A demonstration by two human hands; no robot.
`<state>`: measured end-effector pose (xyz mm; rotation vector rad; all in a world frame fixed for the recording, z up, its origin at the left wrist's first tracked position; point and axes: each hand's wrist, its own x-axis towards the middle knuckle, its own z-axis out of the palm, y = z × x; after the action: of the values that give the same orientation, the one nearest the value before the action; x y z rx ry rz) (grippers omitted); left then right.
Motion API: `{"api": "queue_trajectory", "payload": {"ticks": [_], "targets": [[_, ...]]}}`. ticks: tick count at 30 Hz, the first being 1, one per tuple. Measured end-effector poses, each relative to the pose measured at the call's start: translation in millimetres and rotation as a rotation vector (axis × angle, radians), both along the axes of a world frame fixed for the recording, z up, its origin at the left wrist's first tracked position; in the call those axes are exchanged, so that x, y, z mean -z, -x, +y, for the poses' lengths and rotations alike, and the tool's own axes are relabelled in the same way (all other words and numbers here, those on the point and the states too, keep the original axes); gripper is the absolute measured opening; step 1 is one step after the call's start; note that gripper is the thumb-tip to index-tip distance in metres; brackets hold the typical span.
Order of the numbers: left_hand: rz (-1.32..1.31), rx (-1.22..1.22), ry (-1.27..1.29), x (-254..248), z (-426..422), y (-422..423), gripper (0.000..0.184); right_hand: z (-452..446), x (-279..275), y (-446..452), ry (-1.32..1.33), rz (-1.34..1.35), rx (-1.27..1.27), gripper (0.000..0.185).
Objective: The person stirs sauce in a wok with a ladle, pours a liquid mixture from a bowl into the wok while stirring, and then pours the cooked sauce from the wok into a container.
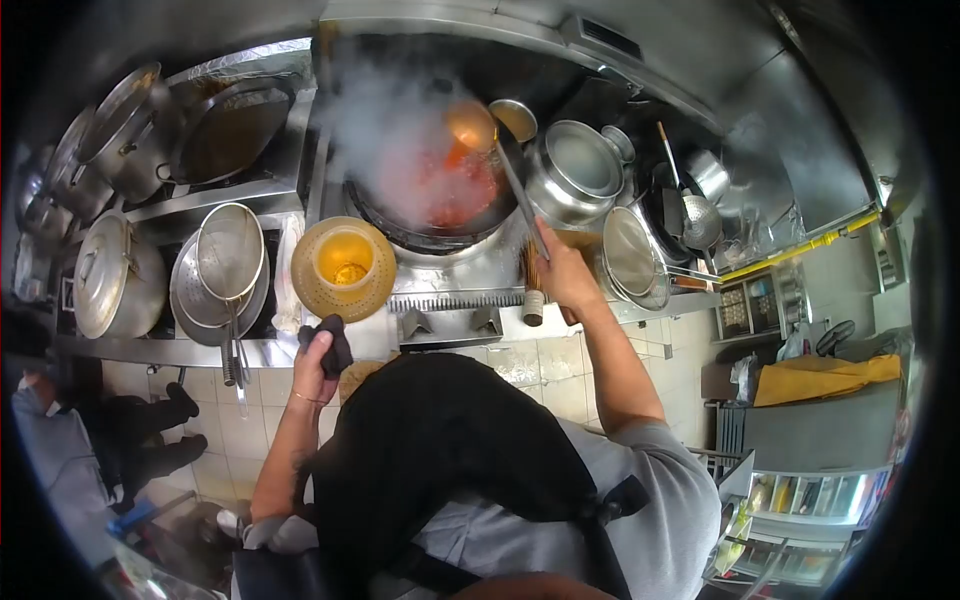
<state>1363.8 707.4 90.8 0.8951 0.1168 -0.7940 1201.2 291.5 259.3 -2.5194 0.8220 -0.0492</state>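
Steam rises from a large dark wok (420, 235) with red food (465, 195) in it. My right hand (567, 268) is closed on the long handle of a ladle (472, 128), whose bowl is over the wok, with orange-red liquid at its edge. In my left hand (316, 372) is a bunched black cloth (333, 343), near the counter's front edge. Just beyond the cloth, left of the wok, a perforated tray (312, 298) carries a container (344, 258) of yellow-orange liquid.
Left are a lidded pot (103, 275), a mesh strainer (230, 250) and a dark pan (225, 135). Metal bowls (583, 160), a brush (533, 307) and a perforated ladle (701, 222) lie right. Another person (130, 430) is at the lower left.
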Motion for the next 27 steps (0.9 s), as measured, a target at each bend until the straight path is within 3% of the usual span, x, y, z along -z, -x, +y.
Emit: {"api": "queue_trajectory", "payload": {"ticks": [4, 7, 8, 9, 11, 13, 14, 16, 17, 20, 23, 24, 27], "targets": [[0.059, -0.054, 0.025, -7.9, -16.2, 2.4, 0.046, -6.7, -42.4, 10.2, -0.019, -0.099, -0.019, 0.069], [-0.022, -0.101, -0.065, -14.2, -28.9, 9.6, 0.046, -12.7, -60.9, 16.5, -0.413, -0.169, 0.053, 0.068], [-0.028, -0.107, -0.061, -12.4, -32.9, 9.6, 0.045, -18.4, -53.2, 18.3, -0.599, -0.305, 0.041, 0.070], [-0.035, -0.111, -0.053, -11.4, -36.6, 10.3, 0.044, -29.7, -33.3, 18.3, -0.603, -0.303, 0.040, 0.070], [0.000, -0.117, -0.064, -12.3, -39.9, 14.9, 0.042, -58.8, 31.2, 22.4, -1.434, -0.532, 0.002, 0.072], [0.054, -0.103, -0.078, -10.2, -45.6, 15.8, 0.038, -27.2, 101.5, 4.5, -0.006, -0.209, -0.057, 0.073], [0.068, -0.089, -0.065, -3.5, -39.0, 13.7, 0.038, -30.3, 126.8, 11.5, 0.002, -0.208, -0.036, 0.073], [0.082, -0.135, -0.044, -13.0, -44.7, 21.4, 0.036, -55.4, 150.0, 17.3, 0.142, -0.592, -0.230, 0.072], [0.085, -0.167, -0.043, -24.9, -44.8, 24.9, 0.035, -66.0, 144.3, 22.8, 0.149, -0.588, -0.222, 0.072], [0.092, -0.214, -0.022, -18.5, -31.6, 29.5, 0.035, -71.9, 60.5, 35.2, -0.287, -0.227, 0.327, 0.069], [0.098, -0.255, 0.008, -10.9, -27.8, 30.2, 0.035, -143.2, 104.3, 37.1, 0.079, -0.330, 0.361, 0.069], [0.113, -0.273, 0.001, -12.1, -28.7, 31.1, 0.035, -170.1, 117.7, 36.6, -0.074, -0.273, 0.452, 0.069], [0.123, -0.275, 0.010, -22.1, -34.1, 35.1, 0.035, -180.2, 98.9, 31.4, -0.181, -0.246, 0.544, 0.067]]}}
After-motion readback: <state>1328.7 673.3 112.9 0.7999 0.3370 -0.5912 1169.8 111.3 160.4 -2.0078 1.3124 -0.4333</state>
